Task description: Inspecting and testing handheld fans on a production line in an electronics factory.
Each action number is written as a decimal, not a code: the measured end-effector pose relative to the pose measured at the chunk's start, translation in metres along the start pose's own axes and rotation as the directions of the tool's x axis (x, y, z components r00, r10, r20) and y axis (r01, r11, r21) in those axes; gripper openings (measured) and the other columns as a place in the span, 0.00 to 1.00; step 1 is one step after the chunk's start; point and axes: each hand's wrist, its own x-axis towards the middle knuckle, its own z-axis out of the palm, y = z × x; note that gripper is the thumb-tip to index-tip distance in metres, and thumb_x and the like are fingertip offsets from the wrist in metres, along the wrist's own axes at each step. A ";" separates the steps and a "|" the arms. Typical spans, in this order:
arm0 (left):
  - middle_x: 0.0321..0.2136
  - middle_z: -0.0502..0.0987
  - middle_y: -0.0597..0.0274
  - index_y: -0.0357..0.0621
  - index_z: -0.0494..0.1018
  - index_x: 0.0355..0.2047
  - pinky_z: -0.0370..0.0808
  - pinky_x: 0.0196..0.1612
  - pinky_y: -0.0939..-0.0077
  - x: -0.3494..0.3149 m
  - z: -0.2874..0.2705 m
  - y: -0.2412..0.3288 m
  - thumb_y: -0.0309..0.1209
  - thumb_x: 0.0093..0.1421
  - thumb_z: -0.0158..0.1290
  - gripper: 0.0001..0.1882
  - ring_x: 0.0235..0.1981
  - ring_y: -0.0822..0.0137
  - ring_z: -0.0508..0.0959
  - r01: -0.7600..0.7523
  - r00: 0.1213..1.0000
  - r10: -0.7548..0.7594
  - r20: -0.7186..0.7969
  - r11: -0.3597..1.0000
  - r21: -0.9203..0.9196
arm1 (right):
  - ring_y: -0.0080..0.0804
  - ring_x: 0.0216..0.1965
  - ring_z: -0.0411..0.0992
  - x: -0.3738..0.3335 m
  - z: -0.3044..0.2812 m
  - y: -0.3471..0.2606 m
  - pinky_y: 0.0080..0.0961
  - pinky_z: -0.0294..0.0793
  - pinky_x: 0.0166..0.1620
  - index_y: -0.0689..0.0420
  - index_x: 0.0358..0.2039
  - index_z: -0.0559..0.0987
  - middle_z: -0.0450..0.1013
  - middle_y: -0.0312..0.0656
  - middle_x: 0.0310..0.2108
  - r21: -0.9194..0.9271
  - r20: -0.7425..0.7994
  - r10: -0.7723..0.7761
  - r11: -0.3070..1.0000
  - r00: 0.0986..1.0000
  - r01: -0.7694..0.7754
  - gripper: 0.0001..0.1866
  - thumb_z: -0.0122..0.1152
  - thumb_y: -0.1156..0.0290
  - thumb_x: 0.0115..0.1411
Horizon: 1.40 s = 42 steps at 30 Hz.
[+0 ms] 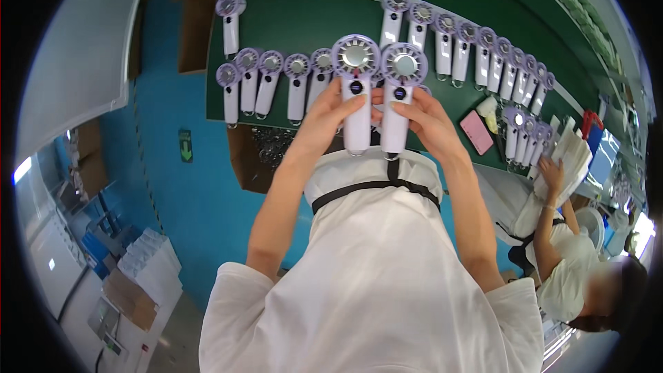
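Two handheld fans, white with pale purple round heads, are held upright side by side in front of me. My left hand [330, 112] is closed round the handle of the left fan [357, 121], its thumb beside the dark button. My right hand [423, 119] grips the right fan [395, 124] the same way, thumb close to its button. The two heads nearly touch. Behind them, on the green table [311, 21], lies a row of similar fans [269, 83], partly hidden by the held ones.
More fans [483, 55] line the table's far right side. A pink phone-like rectangle [476, 132] lies near the right edge. Under the table's left part stands a cardboard box [248, 159] of small dark metallic pieces. At right a co-worker's hand [551, 176] holds white sheets [572, 159].
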 end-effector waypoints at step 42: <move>0.47 0.76 0.53 0.37 0.62 0.53 0.76 0.49 0.67 0.208 -0.126 0.013 0.31 0.63 0.53 0.21 0.45 0.62 0.78 0.132 0.989 -0.133 -0.058 0.991 -0.030 | 0.34 0.45 0.77 0.224 -0.046 -0.010 0.28 0.74 0.51 0.59 0.53 0.70 0.76 0.43 0.45 0.140 0.003 0.075 0.987 0.997 -0.074 0.19 0.57 0.68 0.63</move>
